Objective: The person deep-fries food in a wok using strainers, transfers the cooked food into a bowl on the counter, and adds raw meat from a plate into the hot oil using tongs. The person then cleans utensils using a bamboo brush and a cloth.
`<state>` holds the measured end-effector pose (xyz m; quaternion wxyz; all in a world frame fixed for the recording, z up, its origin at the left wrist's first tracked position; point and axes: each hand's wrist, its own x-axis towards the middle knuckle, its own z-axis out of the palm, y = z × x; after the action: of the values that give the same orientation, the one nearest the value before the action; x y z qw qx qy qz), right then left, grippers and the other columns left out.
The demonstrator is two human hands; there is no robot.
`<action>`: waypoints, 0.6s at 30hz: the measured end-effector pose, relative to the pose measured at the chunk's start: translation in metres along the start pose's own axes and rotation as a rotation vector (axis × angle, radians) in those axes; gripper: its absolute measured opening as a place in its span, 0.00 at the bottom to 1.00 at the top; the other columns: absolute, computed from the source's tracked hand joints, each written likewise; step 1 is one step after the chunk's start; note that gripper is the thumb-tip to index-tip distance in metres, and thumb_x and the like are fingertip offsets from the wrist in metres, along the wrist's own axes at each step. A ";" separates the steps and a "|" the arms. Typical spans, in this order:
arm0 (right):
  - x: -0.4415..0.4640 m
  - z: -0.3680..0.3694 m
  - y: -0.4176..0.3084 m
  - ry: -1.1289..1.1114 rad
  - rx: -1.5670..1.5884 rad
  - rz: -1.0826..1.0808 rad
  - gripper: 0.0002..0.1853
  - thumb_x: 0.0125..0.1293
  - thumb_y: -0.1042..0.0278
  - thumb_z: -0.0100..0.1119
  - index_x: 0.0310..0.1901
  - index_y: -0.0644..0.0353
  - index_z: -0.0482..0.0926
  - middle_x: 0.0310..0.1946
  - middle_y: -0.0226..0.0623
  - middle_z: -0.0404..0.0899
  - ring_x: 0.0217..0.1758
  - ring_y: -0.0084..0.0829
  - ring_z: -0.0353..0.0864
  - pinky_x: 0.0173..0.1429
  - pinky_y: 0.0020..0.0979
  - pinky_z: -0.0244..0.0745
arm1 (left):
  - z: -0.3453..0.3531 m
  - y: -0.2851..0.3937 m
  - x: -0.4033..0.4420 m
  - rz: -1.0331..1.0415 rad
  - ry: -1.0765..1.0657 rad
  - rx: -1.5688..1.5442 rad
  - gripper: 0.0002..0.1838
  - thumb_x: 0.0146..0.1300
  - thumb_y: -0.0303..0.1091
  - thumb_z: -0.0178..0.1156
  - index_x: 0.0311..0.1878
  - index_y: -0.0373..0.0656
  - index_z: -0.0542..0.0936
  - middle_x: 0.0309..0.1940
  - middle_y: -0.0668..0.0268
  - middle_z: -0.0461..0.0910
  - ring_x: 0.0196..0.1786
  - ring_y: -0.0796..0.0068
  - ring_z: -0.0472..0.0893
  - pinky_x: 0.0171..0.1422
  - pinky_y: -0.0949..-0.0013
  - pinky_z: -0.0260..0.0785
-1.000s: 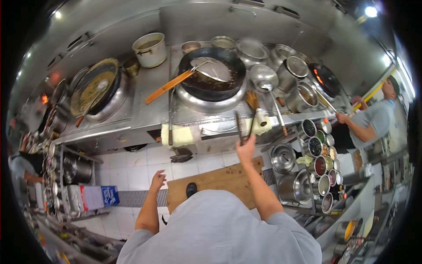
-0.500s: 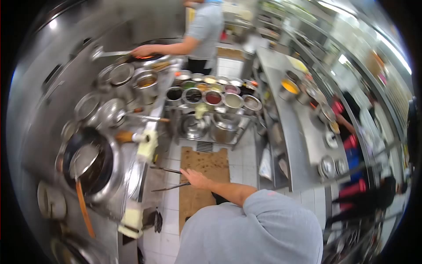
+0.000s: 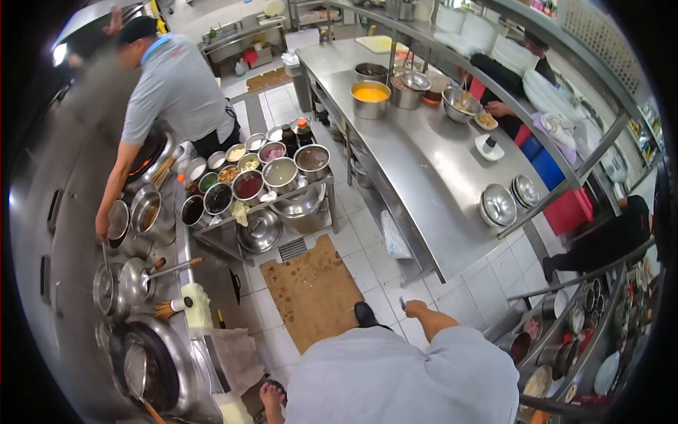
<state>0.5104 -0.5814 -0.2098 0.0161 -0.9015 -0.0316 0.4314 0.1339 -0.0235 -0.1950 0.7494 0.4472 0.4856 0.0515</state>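
My right hand [image 3: 418, 309] is closed around the tongs [image 3: 403, 304]; only a short metal part sticks out past the fingers, over the white floor tiles. Low in the view, my left hand [image 3: 272, 397] hangs beside the stove's front edge, its fingers loosely apart and nothing visible in them. A dark shape lies right behind it. On the stove at left sits a black wok [image 3: 145, 367] with a round strainer [image 3: 135, 364] in it. A brush [image 3: 171, 307] and a perforated ladle [image 3: 136, 277] lie farther along.
A co-worker [image 3: 176, 92] leans over the stove at upper left. Seasoning pots [image 3: 280, 175] crowd a low rack ahead. To the right runs a long steel table [image 3: 417, 169] with bowls [image 3: 498, 205] and a pot of orange liquid [image 3: 371, 97]. Cardboard [image 3: 314, 290] covers some floor.
The view has swung right, away from the stove towards the steel table. My right hand has moved away from the stove with the tongs. My left hand has come back into view.
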 end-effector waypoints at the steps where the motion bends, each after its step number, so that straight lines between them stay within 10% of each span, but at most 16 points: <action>1: -0.005 0.008 0.015 -0.008 0.067 0.051 0.16 0.57 0.69 0.53 0.46 0.59 0.82 0.50 0.44 0.81 0.55 0.43 0.80 0.53 0.43 0.77 | 0.023 0.008 0.001 -0.008 0.098 0.227 0.20 0.61 0.34 0.59 0.57 0.53 0.68 0.33 0.68 0.77 0.29 0.73 0.77 0.24 0.65 0.73; 8: 0.021 0.032 0.055 0.013 0.345 0.195 0.13 0.57 0.70 0.52 0.40 0.68 0.81 0.43 0.52 0.82 0.51 0.43 0.82 0.50 0.43 0.78 | 0.114 0.022 0.040 -0.032 -0.171 0.602 0.21 0.62 0.32 0.58 0.58 0.41 0.72 0.35 0.65 0.79 0.34 0.77 0.77 0.34 0.73 0.71; 10: 0.047 0.021 0.056 -0.212 0.377 0.129 0.12 0.58 0.71 0.50 0.34 0.68 0.82 0.34 0.52 0.83 0.40 0.46 0.85 0.41 0.42 0.80 | 0.133 0.025 0.049 -0.047 -0.190 0.662 0.21 0.62 0.32 0.58 0.58 0.40 0.72 0.35 0.65 0.79 0.33 0.77 0.77 0.35 0.73 0.71; 11: 0.064 0.017 0.051 -0.250 0.508 0.133 0.12 0.59 0.71 0.49 0.35 0.72 0.79 0.22 0.48 0.80 0.17 0.42 0.80 0.18 0.41 0.74 | 0.139 0.026 0.052 -0.056 -0.189 0.680 0.21 0.62 0.32 0.58 0.58 0.40 0.72 0.35 0.65 0.79 0.33 0.77 0.77 0.35 0.73 0.71; 18: 0.116 -0.055 -0.014 0.099 0.556 -0.021 0.11 0.56 0.71 0.53 0.39 0.68 0.77 0.33 0.55 0.80 0.28 0.51 0.82 0.28 0.43 0.79 | 0.143 0.028 0.102 -0.085 -0.176 0.680 0.21 0.61 0.31 0.58 0.58 0.40 0.73 0.34 0.65 0.79 0.33 0.77 0.77 0.35 0.73 0.70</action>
<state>0.6254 -0.5589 -0.2643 0.2686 -0.8820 0.0794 0.3789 0.3081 -0.0439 -0.2262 0.5981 0.6531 0.4270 -0.1830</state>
